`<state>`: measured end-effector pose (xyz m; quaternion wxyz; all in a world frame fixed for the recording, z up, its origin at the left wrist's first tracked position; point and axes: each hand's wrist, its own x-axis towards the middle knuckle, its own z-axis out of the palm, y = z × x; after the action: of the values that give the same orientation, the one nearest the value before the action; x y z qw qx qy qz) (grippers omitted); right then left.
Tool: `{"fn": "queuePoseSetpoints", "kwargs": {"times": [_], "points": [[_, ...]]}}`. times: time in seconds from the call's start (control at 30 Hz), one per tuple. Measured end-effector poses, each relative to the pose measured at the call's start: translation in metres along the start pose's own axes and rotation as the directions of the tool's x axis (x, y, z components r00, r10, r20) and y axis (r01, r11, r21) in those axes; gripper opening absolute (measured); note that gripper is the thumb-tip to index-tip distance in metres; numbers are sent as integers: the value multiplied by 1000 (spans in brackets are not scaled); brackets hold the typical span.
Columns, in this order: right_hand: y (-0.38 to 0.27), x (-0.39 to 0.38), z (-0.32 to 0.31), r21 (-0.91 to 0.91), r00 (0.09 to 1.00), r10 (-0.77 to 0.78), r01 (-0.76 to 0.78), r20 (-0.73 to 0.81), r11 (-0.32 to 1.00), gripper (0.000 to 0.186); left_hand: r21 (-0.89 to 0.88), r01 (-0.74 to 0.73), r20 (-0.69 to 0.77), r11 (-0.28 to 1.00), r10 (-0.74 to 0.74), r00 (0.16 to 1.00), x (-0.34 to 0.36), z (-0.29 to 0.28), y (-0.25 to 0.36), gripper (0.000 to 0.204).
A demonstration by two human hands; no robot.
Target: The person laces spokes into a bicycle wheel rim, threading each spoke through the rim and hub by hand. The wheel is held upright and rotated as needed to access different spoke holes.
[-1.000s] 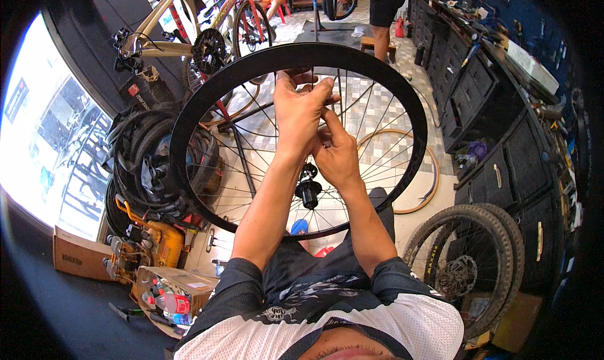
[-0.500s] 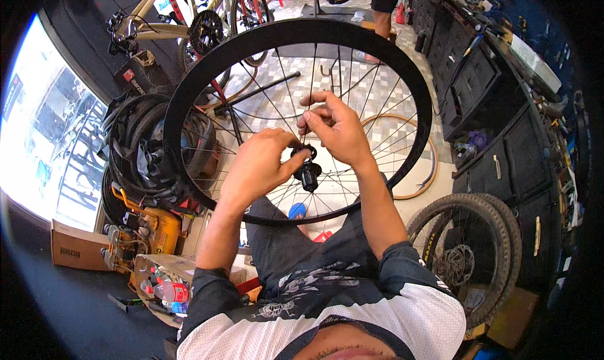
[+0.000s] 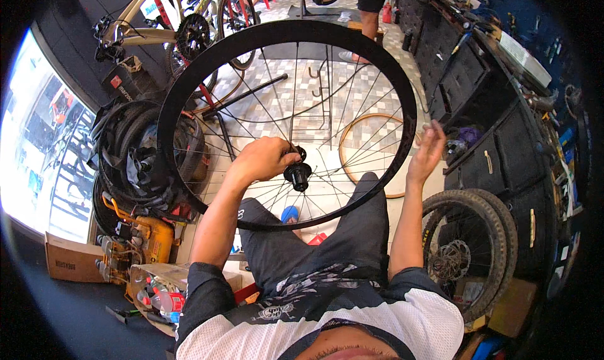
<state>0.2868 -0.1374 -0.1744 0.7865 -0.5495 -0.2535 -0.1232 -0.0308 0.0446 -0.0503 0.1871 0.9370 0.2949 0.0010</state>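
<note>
A black deep-rimmed bicycle wheel (image 3: 407, 86) stands tilted above my lap, its rim resting near my thighs. Thin dark spokes run to a black hub (image 3: 298, 176) at the centre. My left hand (image 3: 266, 159) is closed at the hub's far flange, thumb and fingers pinching there; the fingertips are partly hidden. Away from the spokes, my right hand (image 3: 428, 151) is raised just outside the rim's right side. Its fingers are stretched upward and a little blurred, and I see nothing held in it.
Bundled tyres (image 3: 135, 130) and a yellow machine (image 3: 157, 234) are at left. Two knobbly-tyred wheels (image 3: 506, 234) lean beside dark cabinets (image 3: 497, 140) at right. A tan hoop (image 3: 343, 143) lies on the floor. Ahead are bikes (image 3: 141, 33) and another person's leg (image 3: 369, 26).
My right hand has let go of the spoke above the hub and swung right, outside the rim. My left hand stays at the hub. The view has shifted slightly.
</note>
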Motion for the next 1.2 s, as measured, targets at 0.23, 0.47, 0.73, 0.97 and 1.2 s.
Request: {"fn": "queuePoseSetpoints", "kwargs": {"times": [0.23, 0.47, 0.73, 0.97, 1.2], "points": [[76, -37, -17, 62, 796, 498, -549, 342, 834, 71, -42, -61, -16, 997, 60, 998, -1, -4, -5, 34], [8, 41, 27, -20, 870, 266, -283, 416, 959, 50, -477, 0, 9, 879, 5, 1000, -13, 13, -47, 36], [-44, 82, 63, -73, 841, 117, -92, 528, 993, 52, -883, 141, 125, 447, -65, 990, -22, 38, -50, 33], [-78, 54, 68, -417, 910, -371, 415, 185, 809, 38, -843, -18, -84, 538, -98, 992, -20, 62, -32, 22], [-145, -35, 126, 268, 714, -366, 252, 597, 930, 32, -839, -31, -114, 543, -120, 986, -22, 66, -26, 24]]}}
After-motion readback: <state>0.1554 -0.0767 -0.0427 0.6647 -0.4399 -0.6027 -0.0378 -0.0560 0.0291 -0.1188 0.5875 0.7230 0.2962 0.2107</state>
